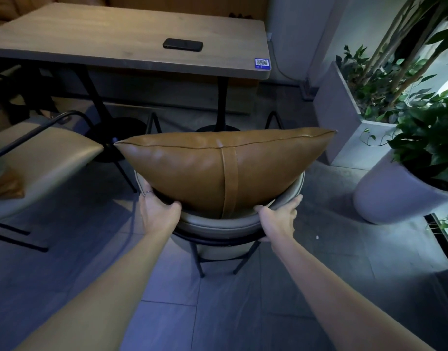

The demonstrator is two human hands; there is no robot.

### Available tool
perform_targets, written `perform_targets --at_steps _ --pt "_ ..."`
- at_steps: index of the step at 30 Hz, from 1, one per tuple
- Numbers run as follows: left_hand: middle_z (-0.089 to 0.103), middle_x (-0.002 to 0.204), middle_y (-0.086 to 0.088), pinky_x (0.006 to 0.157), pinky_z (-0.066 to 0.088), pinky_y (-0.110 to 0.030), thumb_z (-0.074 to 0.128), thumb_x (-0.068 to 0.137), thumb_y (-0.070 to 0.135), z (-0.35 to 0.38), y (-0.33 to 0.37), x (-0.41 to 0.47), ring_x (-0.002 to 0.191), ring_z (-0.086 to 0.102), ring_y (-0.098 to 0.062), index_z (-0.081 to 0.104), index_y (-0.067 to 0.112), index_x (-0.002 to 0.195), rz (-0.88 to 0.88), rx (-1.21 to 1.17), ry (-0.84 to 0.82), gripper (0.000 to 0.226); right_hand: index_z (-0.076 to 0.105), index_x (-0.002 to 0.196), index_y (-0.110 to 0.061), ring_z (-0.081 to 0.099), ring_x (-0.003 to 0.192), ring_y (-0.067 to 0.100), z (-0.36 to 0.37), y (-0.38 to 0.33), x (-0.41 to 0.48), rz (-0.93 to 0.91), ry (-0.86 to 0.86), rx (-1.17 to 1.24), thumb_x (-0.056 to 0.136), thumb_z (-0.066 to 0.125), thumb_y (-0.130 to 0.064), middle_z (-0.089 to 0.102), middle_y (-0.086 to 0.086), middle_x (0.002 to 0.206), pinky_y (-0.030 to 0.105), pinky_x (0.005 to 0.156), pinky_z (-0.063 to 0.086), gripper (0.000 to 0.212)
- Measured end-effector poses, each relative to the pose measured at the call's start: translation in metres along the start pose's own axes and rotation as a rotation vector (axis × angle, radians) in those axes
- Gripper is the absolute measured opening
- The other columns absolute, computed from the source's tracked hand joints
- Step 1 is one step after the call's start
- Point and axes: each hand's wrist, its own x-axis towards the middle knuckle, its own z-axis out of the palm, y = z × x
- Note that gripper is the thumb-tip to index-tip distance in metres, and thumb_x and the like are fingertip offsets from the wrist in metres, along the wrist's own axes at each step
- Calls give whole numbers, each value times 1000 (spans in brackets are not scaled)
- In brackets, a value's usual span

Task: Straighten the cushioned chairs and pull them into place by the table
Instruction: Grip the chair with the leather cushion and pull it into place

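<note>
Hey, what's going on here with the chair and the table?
A person grips the curved backrest of a grey chair with both hands, left hand and right hand. A tan leather cushion stands against the backrest. The chair faces the wooden table but sits short of it. A second chair stands at the left.

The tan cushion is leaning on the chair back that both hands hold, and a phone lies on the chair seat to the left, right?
Not quite: the head view shows the phone lying on the table. The tan cushion does lean on the chair back held by the left hand and right hand.
</note>
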Motion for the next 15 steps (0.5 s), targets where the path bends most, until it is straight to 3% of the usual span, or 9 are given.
perform_targets --at_steps 3,6,9,11,13,15 --pt "59 118 -17 97 51 -55 65 67 7 -6 -2 4 114 57 -38 49 14 131 -8 -19 -5 66 -22 162 -36 37 142 50 7 2 -3 -4 17 -18 91 71 -30 4 5 175 57 79 63 117" --pt "60 122 -15 98 51 -54 64 61 15 -9 -4 1 117 58 -37 45 22 139 28 -46 -14 81 -19 163 -35 35 145 48 4 5 1 0 -9 7 91 73 -34 7 6 175 55 85 61 117" --pt "48 148 -11 107 46 -53 73 65 10 -12 -4 1 131 50 -34 12 39 158 -18 -105 -41 115 -13 164 -35 35 148 44 -8 2 11 1 -22 32 87 75 -36 19 9 172 57 111 43 117" --pt "41 155 -11 103 49 -53 76 68 11 -15 -2 3 130 51 -38 -4 38 159 -195 -199 -109 124 -10 163 -41 45 140 42 -13 0 16 40 -77 128 83 78 -28 34 8 165 60 104 50 119" --pt "52 144 -12 94 56 -54 75 64 14 -15 -5 5 116 59 -38 20 30 154 -327 -285 -160 107 -1 163 -42 54 128 39 -15 -1 17 66 -126 204 82 76 -18 46 8 152 62 89 59 114" --pt "59 128 -14 91 57 -54 74 62 14 -13 -5 5 107 61 -38 41 21 129 -311 -285 -143 75 12 160 -38 57 123 37 -16 0 17 52 -144 236 83 73 -13 51 8 145 63 85 60 102"
